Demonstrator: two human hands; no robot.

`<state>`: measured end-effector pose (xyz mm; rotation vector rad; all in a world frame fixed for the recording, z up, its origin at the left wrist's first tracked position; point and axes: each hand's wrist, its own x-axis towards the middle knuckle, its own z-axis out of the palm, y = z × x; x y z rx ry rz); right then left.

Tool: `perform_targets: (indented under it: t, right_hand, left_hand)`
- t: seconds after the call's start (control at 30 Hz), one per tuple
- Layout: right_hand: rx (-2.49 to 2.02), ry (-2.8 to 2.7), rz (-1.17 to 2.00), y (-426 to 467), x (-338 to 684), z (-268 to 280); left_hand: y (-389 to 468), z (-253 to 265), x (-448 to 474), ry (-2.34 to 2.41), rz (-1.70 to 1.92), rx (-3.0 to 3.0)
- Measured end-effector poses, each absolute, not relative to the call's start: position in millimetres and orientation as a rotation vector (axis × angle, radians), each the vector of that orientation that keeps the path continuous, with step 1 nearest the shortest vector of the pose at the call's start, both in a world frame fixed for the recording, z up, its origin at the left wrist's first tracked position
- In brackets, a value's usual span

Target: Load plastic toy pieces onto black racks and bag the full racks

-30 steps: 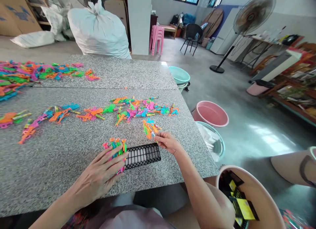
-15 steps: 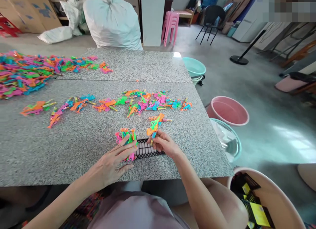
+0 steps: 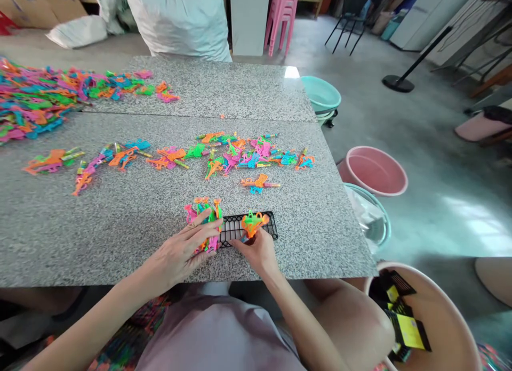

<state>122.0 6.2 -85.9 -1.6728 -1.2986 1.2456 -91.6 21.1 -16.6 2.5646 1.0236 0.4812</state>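
Observation:
In the head view, a black grid tray (image 3: 232,230) lies near the table's front edge. Bright plastic toy guns (image 3: 203,214) stand packed together in its left part. My left hand (image 3: 182,253) rests over this bunch, its fingers stretched out across the toys. Between the thumb and fingers of my right hand (image 3: 258,251) is a small cluster of toy guns (image 3: 253,222), orange and green, held over the tray's right part. A bit of blue shows by the thumb; the lower end of the cluster is hidden by the hand.
More toy guns with thin tubes (image 3: 232,160) lie in groups across the granite table (image 3: 132,222). A large heap (image 3: 32,99) fills the far left. Beyond the right edge stand a pink basin (image 3: 376,171), a teal basin (image 3: 322,94) and a tub (image 3: 452,317) holding black trays.
My right hand has brought its toy cluster down and nearer over the tray, turning it so the orange ends point up. The left hand stays on the packed toys. The view has tilted down.

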Motion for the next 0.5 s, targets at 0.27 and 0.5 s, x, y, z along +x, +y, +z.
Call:
perform_targets:
  t: [0.27,0.5]
  right_hand:
    - [-1.591,-1.323,1.343,0,110,-93]
    - [-1.828,-2.027,0.857,10,94,-86]
  left_hand:
    - [18,-15,-90,1.016,0.408,2.537]
    - [17,-23,-89,1.038,0.404,2.533]
